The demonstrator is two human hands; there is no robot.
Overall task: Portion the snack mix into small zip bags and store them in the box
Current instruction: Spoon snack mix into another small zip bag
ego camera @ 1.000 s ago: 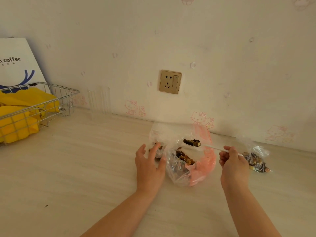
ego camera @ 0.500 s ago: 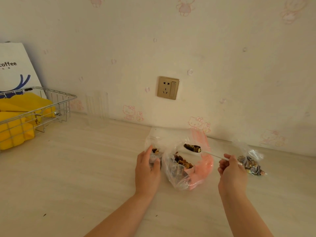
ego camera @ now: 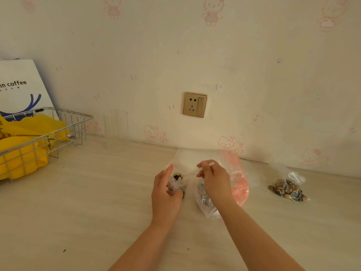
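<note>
Left of the wall socket [ego camera: 195, 104], your wire basket [ego camera: 58, 132] with yellow packets stands on the table [ego camera: 88, 202]; below the socket lies the big snack bag [ego camera: 241, 187]; right of it, a filled small bag [ego camera: 287, 189]. Your left hand [ego camera: 166, 194] grips the small zip bag [ego camera: 178, 181] below the socket; your right hand [ego camera: 214, 178] pinches a white spoon [ego camera: 205, 167] over it.

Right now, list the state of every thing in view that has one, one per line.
small zip bag: open at the top, partly filled, held by the left hand.
spoon: pinched by the right hand, its bowl end over the small bag's mouth.
big snack bag: open, slumped on the counter.
filled bag: lying on the counter to the right, untouched; seal cannot be told.
wire basket: holds yellow items.
</note>
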